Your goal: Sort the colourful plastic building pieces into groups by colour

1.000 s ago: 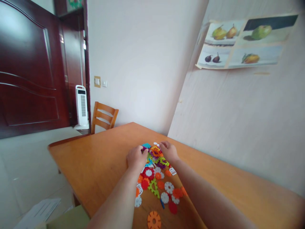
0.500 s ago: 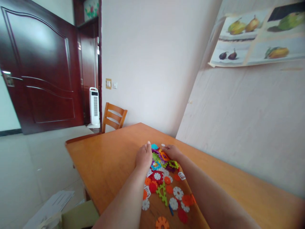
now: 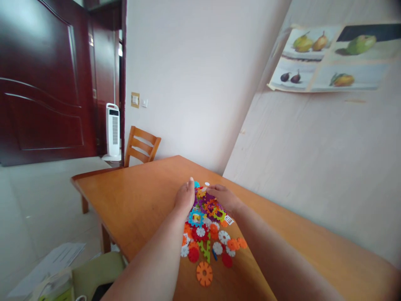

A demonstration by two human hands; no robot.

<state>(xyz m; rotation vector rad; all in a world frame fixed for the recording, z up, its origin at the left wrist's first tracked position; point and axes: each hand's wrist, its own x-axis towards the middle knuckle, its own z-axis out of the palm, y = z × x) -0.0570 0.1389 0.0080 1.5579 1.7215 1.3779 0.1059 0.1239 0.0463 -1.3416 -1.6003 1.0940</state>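
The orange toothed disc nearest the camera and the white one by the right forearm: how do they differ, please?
The orange disc looks larger and lies apart from the heap on bare table; the white disc looks smaller and sits at the heap's edge. Their colours differ too. Both are flat, round and toothed.
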